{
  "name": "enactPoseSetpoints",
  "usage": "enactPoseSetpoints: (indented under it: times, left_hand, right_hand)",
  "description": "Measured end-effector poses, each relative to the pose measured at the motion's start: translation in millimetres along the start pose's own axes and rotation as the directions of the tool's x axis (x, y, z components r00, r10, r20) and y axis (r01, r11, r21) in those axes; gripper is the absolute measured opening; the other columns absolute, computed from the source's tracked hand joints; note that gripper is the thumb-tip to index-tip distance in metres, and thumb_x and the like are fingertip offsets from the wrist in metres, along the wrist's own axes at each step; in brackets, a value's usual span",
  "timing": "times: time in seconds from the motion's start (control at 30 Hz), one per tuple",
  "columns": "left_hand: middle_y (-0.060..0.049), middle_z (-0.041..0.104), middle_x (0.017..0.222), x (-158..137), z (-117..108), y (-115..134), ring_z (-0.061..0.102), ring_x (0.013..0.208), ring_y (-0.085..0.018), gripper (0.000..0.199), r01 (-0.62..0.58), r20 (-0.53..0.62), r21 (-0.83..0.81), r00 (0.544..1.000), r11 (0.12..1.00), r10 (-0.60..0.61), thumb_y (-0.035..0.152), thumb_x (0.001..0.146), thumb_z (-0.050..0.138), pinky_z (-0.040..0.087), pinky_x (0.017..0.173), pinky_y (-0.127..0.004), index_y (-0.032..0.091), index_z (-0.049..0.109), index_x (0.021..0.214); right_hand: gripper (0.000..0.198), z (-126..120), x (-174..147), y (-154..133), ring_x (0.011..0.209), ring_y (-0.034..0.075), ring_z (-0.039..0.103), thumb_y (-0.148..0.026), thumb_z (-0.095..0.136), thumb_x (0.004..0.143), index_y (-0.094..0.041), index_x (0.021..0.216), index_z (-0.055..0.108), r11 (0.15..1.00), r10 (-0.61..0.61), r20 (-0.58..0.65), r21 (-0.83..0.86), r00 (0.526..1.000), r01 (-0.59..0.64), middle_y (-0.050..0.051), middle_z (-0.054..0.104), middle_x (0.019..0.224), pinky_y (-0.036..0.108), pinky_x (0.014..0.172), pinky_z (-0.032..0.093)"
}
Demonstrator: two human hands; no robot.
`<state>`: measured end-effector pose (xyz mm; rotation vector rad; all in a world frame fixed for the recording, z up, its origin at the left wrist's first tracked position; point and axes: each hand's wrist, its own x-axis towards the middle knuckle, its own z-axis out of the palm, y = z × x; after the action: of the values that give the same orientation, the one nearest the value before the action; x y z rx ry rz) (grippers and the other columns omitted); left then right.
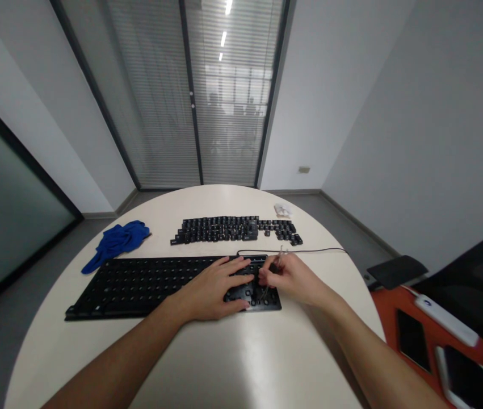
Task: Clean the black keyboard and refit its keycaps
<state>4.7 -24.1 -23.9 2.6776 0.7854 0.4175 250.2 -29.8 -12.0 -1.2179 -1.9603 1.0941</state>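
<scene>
A black keyboard [139, 287] with most keycaps off lies across the white table. My left hand [213, 288] rests flat on its right part, fingers spread and pointing right. Over the number-pad end, my right hand [290, 278] is closed around a keycap puller [273, 267] with a dark handle and thin wire ends. The lower wires reach down to the keyboard; whether they hold a keycap is too small to tell. Behind the keyboard, removed black keycaps [219, 229] stand in rows, with a smaller group of keycaps [284, 230] to their right.
A crumpled blue cloth [120, 243] lies at the left. A small clear bag [282, 210] sits at the back right. The keyboard's cable [309, 250] runs to the table's right edge. Beside the table, an orange chair [388, 309] bears phones and a white power strip [448, 319].
</scene>
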Motion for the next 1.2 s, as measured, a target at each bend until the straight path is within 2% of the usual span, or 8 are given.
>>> enactPoseSetpoints:
  times: [0.13, 0.3, 0.4, 0.7, 0.87, 1.0, 1.1, 1.2]
  left_hand:
    - [-0.006, 0.054, 0.145, 1.4, -1.1, -2.0, 0.045, 0.138, -0.024, 0.042, 0.041, -0.057, -0.137, 0.997, 0.990, -0.049, 0.037, 0.093, 0.062, 0.030, 0.119, -0.047, 0.026, 0.058, 0.133]
    - [-0.006, 0.068, 0.119, 3.7, 1.8, -5.2, 0.059, 0.118, -0.022, 0.020, 0.063, -0.182, -0.210, 0.978, 0.976, -0.103, 0.029, 0.091, 0.063, 0.046, 0.105, -0.038, 0.022, 0.065, 0.110]
    - [-0.006, 0.070, 0.111, 4.6, 4.3, -5.8, 0.062, 0.109, -0.022, 0.015, 0.073, -0.200, -0.176, 0.974, 0.982, -0.108, 0.027, 0.090, 0.064, 0.049, 0.099, -0.036, 0.021, 0.065, 0.104]
    - [-0.010, 0.071, 0.109, 4.3, 9.7, -1.1, 0.067, 0.103, -0.025, 0.016, 0.065, -0.237, -0.001, 0.969, 0.998, -0.064, 0.021, 0.090, 0.060, 0.053, 0.093, -0.038, 0.017, 0.064, 0.105]
    - [-0.008, 0.073, 0.102, 3.6, 12.1, -3.0, 0.070, 0.094, -0.023, 0.013, 0.089, -0.289, -0.036, 0.952, 0.995, -0.096, 0.020, 0.086, 0.060, 0.055, 0.086, -0.035, 0.018, 0.064, 0.098]
    - [-0.007, 0.074, 0.100, 4.9, 8.0, -2.7, 0.071, 0.092, -0.023, 0.010, 0.162, -0.304, -0.148, 0.931, 0.976, -0.201, 0.022, 0.085, 0.060, 0.054, 0.083, -0.033, 0.019, 0.063, 0.094]
    - [-0.004, 0.074, 0.096, 6.2, 4.0, -2.4, 0.070, 0.087, -0.021, 0.010, 0.221, -0.295, -0.235, 0.912, 0.947, -0.286, 0.024, 0.089, 0.059, 0.053, 0.079, -0.031, 0.020, 0.064, 0.096]
    - [-0.002, 0.074, 0.093, 7.1, 1.9, -2.1, 0.070, 0.086, -0.019, 0.012, 0.236, -0.283, -0.290, 0.905, 0.927, -0.319, 0.028, 0.091, 0.058, 0.051, 0.077, -0.030, 0.021, 0.065, 0.099]
  right_hand:
    - [0.028, 5.6, 3.4, 3.7, 0.062, 0.016, 0.063, -0.035, 0.059, 0.090, -0.014, 0.080, 0.072, 0.999, -0.054, -0.124, -0.008, 0.991, 0.053, 0.007, 0.072, 0.073, 0.026, 0.057, 0.047]
    - [0.029, 18.9, 5.9, 2.6, 0.060, 0.015, 0.060, -0.040, 0.061, 0.090, -0.014, 0.083, 0.073, 0.994, -0.105, -0.192, -0.048, 0.976, 0.098, 0.005, 0.072, 0.070, 0.026, 0.056, 0.044]
    - [0.031, 23.8, 6.2, -0.9, 0.057, 0.014, 0.057, -0.042, 0.063, 0.090, -0.015, 0.085, 0.075, 0.991, -0.117, -0.180, -0.091, 0.977, 0.102, 0.004, 0.071, 0.069, 0.025, 0.054, 0.040]
    - [0.029, 24.7, 6.4, -5.4, 0.051, 0.013, 0.052, -0.040, 0.058, 0.093, -0.016, 0.081, 0.071, 0.985, -0.088, -0.190, -0.163, 0.978, 0.057, 0.001, 0.064, 0.060, 0.024, 0.051, 0.036]
    - [0.033, 20.5, 6.5, -4.4, 0.062, 0.017, 0.062, -0.040, 0.051, 0.098, -0.018, 0.081, 0.068, 0.983, -0.083, -0.248, -0.180, 0.965, 0.038, 0.004, 0.070, 0.071, 0.026, 0.060, 0.043]
    - [0.043, 12.1, 6.8, -2.5, 0.074, 0.018, 0.066, -0.043, 0.039, 0.103, -0.018, 0.078, 0.063, 0.991, -0.080, -0.301, -0.131, 0.950, 0.042, 0.005, 0.071, 0.076, 0.028, 0.073, 0.047]
    - [0.040, 5.7, 4.0, -5.0, 0.068, 0.017, 0.064, -0.041, 0.036, 0.104, -0.019, 0.082, 0.060, 0.976, -0.116, -0.237, -0.208, 0.965, 0.066, 0.002, 0.067, 0.070, 0.028, 0.069, 0.045]
    - [0.024, 3.8, 0.1, -8.9, 0.072, 0.017, 0.065, -0.036, 0.047, 0.101, -0.020, 0.096, 0.064, 0.935, -0.179, -0.075, -0.324, 0.981, 0.145, 0.002, 0.071, 0.080, 0.027, 0.069, 0.045]
